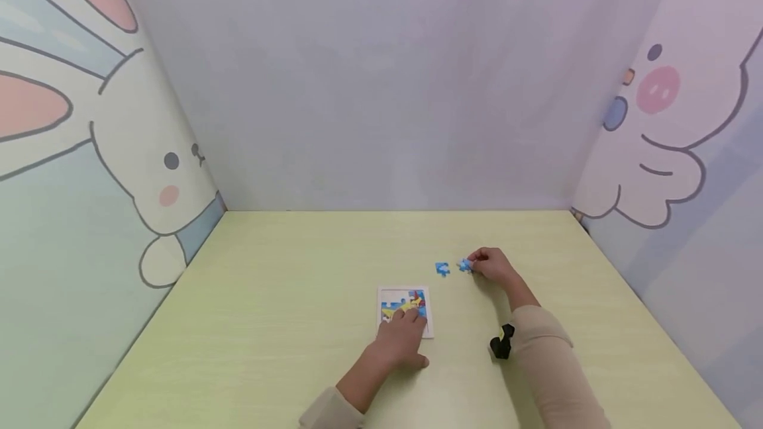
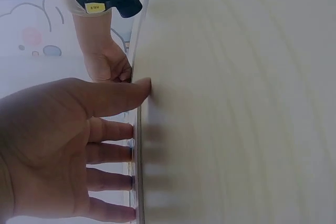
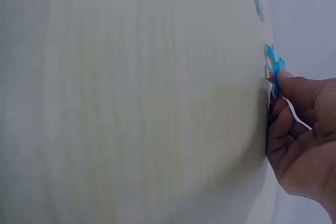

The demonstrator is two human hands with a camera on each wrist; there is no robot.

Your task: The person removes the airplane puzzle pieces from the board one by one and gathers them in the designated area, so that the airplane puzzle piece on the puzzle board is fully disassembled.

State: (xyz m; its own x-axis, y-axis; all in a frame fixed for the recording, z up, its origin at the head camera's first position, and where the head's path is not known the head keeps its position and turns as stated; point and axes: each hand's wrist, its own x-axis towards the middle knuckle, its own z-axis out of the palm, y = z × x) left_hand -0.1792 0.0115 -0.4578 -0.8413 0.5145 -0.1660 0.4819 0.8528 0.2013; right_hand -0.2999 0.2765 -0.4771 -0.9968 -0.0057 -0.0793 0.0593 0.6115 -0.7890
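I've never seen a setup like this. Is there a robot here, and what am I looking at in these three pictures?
No robot shows: these are a person's two bare hands. The wide picture comes from a camera on the head, looking forward and down. The other two come from cameras worn on the left and right wrists, so each shows one hand close up and the scene looks tilted.

On the pale yellow-green table lies a jigsaw puzzle in a white frame, partly filled. The left hand rests on it, fingers spread. Farther back, the right hand pinches a blue jigsaw piece between thumb and fingers. Another loose piece lies just left of it.
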